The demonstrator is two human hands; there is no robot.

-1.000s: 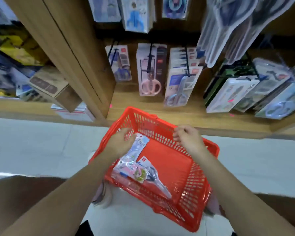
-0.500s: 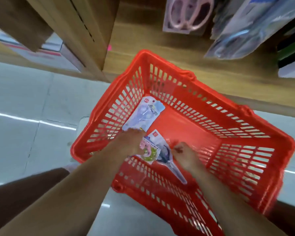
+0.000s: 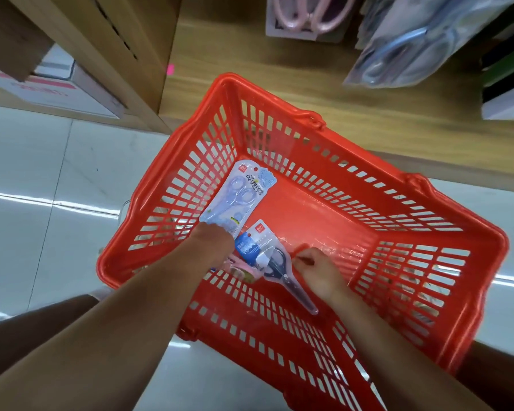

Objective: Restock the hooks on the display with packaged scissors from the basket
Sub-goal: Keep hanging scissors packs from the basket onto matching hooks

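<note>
Wood display (image 3: 279,84) up top, pink scissors pack (image 3: 306,16) hanging there. Red basket (image 3: 353,173) just below it holds three packs, all toward its left wall. Lilac pack (image 3: 238,197) lies flat by the far-left corner, navy pack (image 3: 267,256) nearer, pink pack (image 3: 244,271) half hidden. Left hand (image 3: 212,241) covers the pink pack, fingers hidden, can't tell its grip. Right hand (image 3: 318,271), fingers curled, pinches the navy pack's right edge.

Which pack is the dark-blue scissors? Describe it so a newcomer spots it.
In the red basket by the wooden shelf, three packs lie near its left wall. The dark-blue scissors pack is the one nearest the right hand. Only it shows dark handles and a long blade; the pale-blue pack and pink pack don't.
</note>
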